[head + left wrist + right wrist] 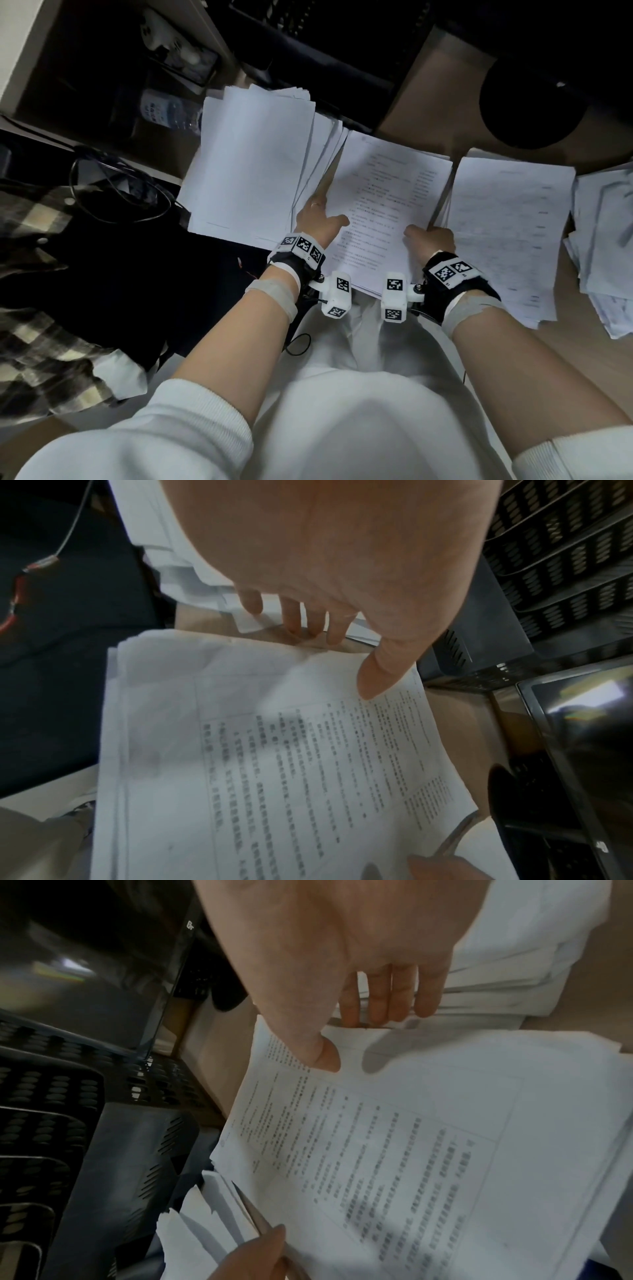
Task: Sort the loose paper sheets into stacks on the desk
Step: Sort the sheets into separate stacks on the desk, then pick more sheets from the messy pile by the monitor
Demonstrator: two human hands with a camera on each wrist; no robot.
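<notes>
A stack of printed sheets (383,205) lies in the middle of the desk, its near end jutting over the desk edge toward my lap. My left hand (320,219) grips its left edge, thumb (377,677) on the top page and fingers down beside the edge. On the opposite edge my right hand (424,234) holds the same stack (411,1137), thumb (325,1056) on top and fingers tucked behind. A fanned stack of blank white sheets (253,164) lies to the left. Another stack with faint print (507,233) lies to the right.
A messy pile of paper (603,246) sits at the far right. Black mesh file trays (325,51) stand behind the stacks, beside a dark monitor (582,723). At left are a water bottle (168,109), a black cable (116,185) and plaid cloth (44,308).
</notes>
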